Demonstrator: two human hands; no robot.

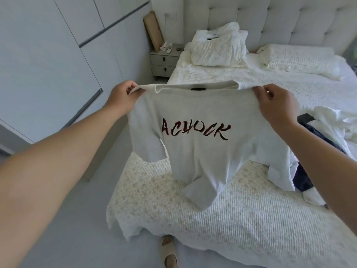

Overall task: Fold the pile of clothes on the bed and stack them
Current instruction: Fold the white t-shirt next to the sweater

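A light grey T-shirt (197, 157) with dark red lettering hangs spread out above the bed (241, 219). My left hand (121, 97) pinches its left shoulder and my right hand (274, 105) pinches its right shoulder. The neckline with a black label faces up and away. The shirt's lower hem is bunched and rests on the bedspread. A pile of white and navy clothes (318, 151) lies at the right edge of the bed, partly behind my right forearm.
Two pillows (218, 49) and a tufted headboard (280, 18) are at the far end. A grey nightstand (164, 62) stands left of the bed, white wardrobe doors (48, 64) line the left side. My slippered foot (169, 250) is on the floor at the bed's corner.
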